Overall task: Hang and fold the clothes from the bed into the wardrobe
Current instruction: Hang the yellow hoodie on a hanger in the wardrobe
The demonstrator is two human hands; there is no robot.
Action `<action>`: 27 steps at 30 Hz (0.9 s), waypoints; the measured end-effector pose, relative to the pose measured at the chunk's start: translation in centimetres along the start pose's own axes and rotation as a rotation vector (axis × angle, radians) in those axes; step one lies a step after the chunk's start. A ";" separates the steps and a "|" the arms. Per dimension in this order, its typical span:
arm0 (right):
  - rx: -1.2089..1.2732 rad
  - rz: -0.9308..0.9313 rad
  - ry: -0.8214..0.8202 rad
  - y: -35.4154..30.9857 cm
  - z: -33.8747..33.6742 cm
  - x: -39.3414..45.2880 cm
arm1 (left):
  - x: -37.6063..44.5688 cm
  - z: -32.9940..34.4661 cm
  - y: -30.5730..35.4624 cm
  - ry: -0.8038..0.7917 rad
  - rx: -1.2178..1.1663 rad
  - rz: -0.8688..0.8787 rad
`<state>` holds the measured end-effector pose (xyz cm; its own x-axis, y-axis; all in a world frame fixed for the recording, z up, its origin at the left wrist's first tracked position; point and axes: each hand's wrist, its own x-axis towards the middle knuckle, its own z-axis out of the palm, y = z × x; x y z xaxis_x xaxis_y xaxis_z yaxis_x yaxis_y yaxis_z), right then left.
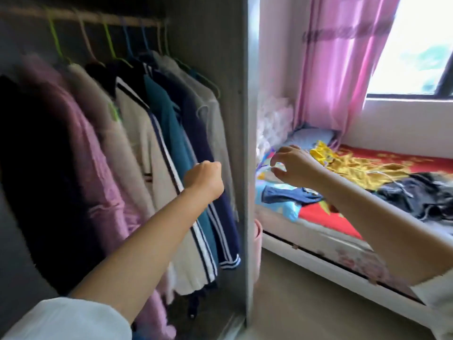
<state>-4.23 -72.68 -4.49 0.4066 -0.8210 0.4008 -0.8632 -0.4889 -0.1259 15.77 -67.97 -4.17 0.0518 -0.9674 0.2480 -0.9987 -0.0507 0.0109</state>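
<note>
The open wardrobe [241, 119] fills the left half, with several garments hanging from a rail [81, 17]: pink, cream, white with navy stripes, teal, navy and grey. My left hand [204, 179] is inside it, fingers curled at the edge of the navy garment [196, 133]; whether it grips the cloth is unclear. My right hand [293, 165] hovers over the bed [318, 217] with fingers spread and loosely bent, holding nothing. On the bed lie a yellow garment [353, 168], a dark blue piece [289, 193] and a black garment [416, 195].
The wardrobe's side panel stands between my two hands. A pink curtain [343, 57] hangs by the window [421, 45] behind the bed. A pink bin [257, 241] sits on the floor between wardrobe and bed. Bare floor [306, 310] lies below.
</note>
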 end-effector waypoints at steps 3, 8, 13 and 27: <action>0.011 0.137 -0.064 8.9 -0.1 -3.3 | 3.3 3.1 8.9 -0.077 -0.046 0.093; 0.015 0.330 -0.114 22.2 -0.5 -7.0 | 8.5 8.0 21.8 -0.165 -0.089 0.188; 0.021 0.455 -0.149 33.4 0.5 -7.8 | 14.5 11.9 30.5 -0.246 -0.068 0.296; 0.125 0.734 -0.276 57.2 9.9 3.4 | 40.4 26.2 41.1 -0.462 0.024 0.377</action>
<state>-49.22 -106.35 -19.31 -0.1793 -0.9819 -0.0616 -0.9062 0.1892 -0.3782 -23.11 -115.62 -19.11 -0.3058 -0.9270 -0.2171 -0.9482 0.3172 -0.0189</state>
